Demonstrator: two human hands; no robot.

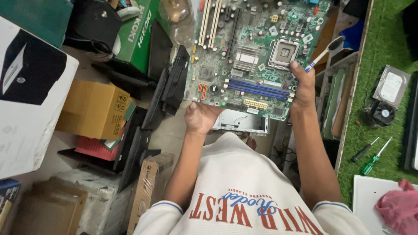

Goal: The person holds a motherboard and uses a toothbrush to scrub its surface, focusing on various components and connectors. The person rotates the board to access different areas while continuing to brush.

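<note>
The left hand (201, 117) gripped the near edge of a green motherboard (252, 56), held up in front of the chest. The right hand (302, 85) clasped its right edge together with a toothbrush (324, 53).

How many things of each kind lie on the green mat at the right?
Screwdrivers: 2
Hard drive: 1
Fan: 1
Pink cloth: 1
White board: 1
Total: 6

Both hands hold a green motherboard (254, 56): the left hand (201, 117) grips its near edge, and the right hand (302, 89) clamps its right edge together with a toothbrush (324, 53).
</note>
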